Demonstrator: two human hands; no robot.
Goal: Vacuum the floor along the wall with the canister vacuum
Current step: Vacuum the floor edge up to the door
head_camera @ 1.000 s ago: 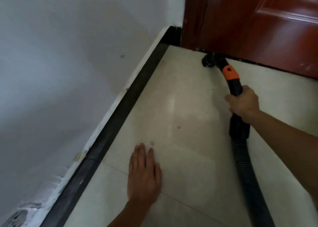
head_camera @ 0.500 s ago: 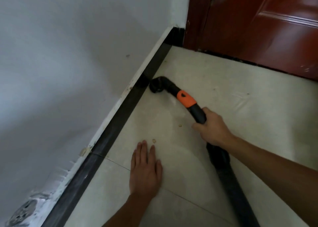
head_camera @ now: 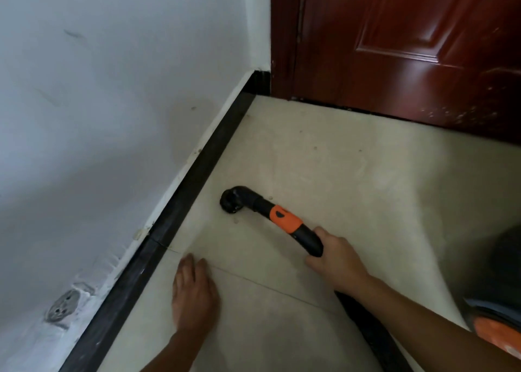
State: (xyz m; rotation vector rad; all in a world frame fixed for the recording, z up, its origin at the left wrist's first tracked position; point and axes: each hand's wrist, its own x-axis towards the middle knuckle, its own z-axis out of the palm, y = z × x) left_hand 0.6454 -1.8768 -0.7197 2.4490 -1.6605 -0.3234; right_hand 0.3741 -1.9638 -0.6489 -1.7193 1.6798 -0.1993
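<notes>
No legible text anywhere.

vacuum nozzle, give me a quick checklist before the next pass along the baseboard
1. Grip: right hand holds the wand behind the orange collar: ok.
2. Aim: nozzle faces down at the floor tile: ok.
3. Edge: nozzle against the baseboard: not ok, bare tile shows between them.
4. Path: left hand lies flat beside the baseboard, in the way if you pull back: not ok.
5. Pickup: crumb lies beside the nozzle: not ok.
6. Suction running: cannot tell.
</notes>
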